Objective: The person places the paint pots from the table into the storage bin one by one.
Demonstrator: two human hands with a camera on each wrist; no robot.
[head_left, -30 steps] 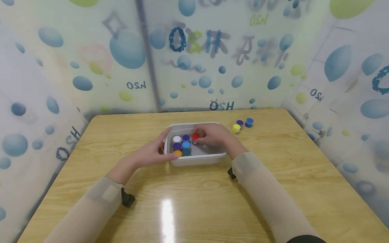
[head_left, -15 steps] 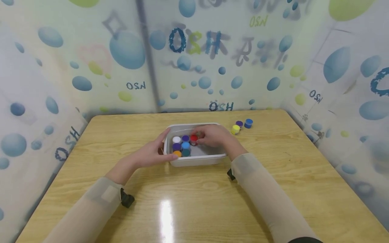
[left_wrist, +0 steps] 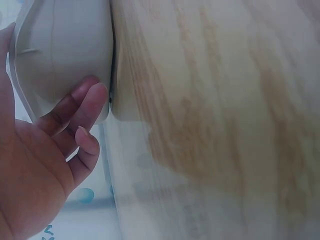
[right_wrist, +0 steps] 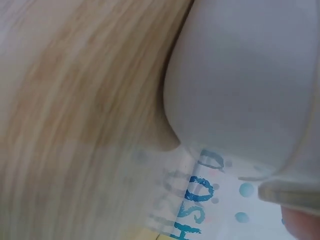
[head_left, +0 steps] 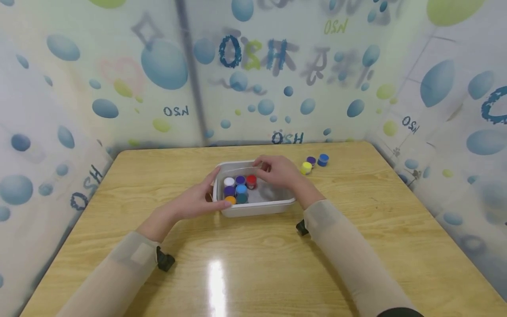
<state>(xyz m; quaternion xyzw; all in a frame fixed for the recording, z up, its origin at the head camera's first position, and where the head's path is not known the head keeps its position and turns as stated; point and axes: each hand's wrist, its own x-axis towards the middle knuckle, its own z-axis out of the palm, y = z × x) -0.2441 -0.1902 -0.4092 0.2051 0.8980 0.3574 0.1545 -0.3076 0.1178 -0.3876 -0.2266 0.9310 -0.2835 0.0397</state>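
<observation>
A white plastic box stands on the table. My left hand holds its left end, thumb along the near rim and index finger at the far corner; in the left wrist view other fingers touch its outer wall. Small lidded jars are grouped in the box's left part: white, orange, light blue, teal, purple and, rightmost, red. My right hand hovers over the box's right part, apart from the red jar, with no jar visible in its fingers.
Right of the box, towards the table's back edge, stand a yellow jar, a purple-lidded jar and a blue jar. Patterned walls enclose the wooden table at the back and sides.
My right hand has let go of the red jar and lifted up and away from it. Before that, the red jar shifted slightly left towards the other jars. The left hand stays put.
</observation>
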